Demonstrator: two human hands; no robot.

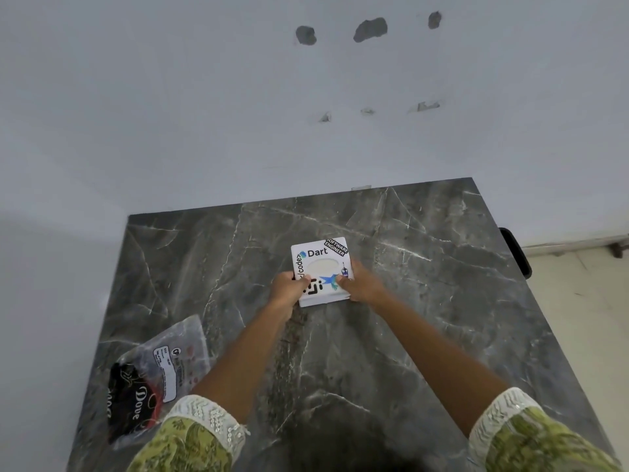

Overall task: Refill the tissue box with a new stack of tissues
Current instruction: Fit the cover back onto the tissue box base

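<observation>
A white square tissue box [320, 257] covered in stickers sits on the dark marble table [425, 301], near its middle. Its top has an oval opening with pale tissue showing inside. My left hand [287, 287] grips the box's near left side, thumb on the top. My right hand [361, 284] grips the near right side the same way. A clear and black plastic tissue wrapper [155, 376] printed "Dove" lies flat at the table's near left; whether it holds tissues I cannot tell.
A grey wall [238, 114] with patched holes stands right behind the table's far edge. A black object [515, 252] sticks out past the right edge, with pale floor beyond. My green patterned sleeves fill the bottom of the view.
</observation>
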